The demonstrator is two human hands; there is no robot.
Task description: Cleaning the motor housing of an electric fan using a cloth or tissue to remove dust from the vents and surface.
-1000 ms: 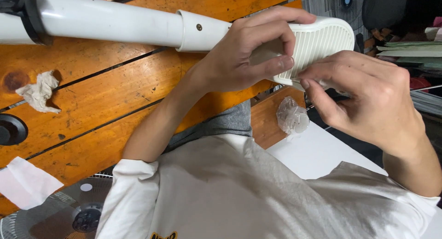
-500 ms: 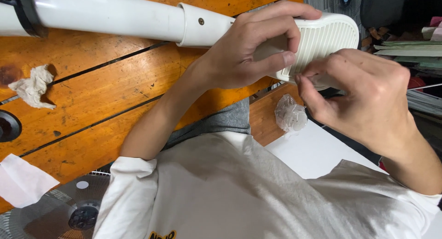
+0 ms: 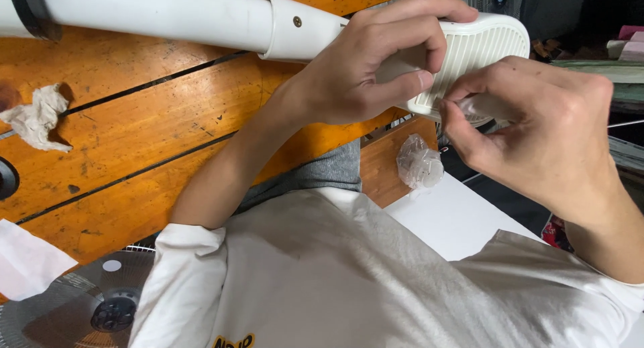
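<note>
Right hand [image 3: 537, 127] has shifted up, pinching the ribbed white housing [image 3: 479, 49]; left hand [image 3: 369, 66] grips it.

White plastic tube [image 3: 154, 13] with black band [image 3: 27, 9]; its white ribbed plastic head [image 3: 479, 49] carried fine parallel grooves. Beneath the tube, orange-brown wooden plank table [image 3: 134, 120], dark seams and dark stains. On the table below the tube: beige crumpled tissue [image 3: 37, 117], white paper sheet [image 3: 27, 261]. Grey wire fan grille [image 3: 80, 304], black hub. Clear crinkled plastic wad [image 3: 419, 163] below the head.
</note>
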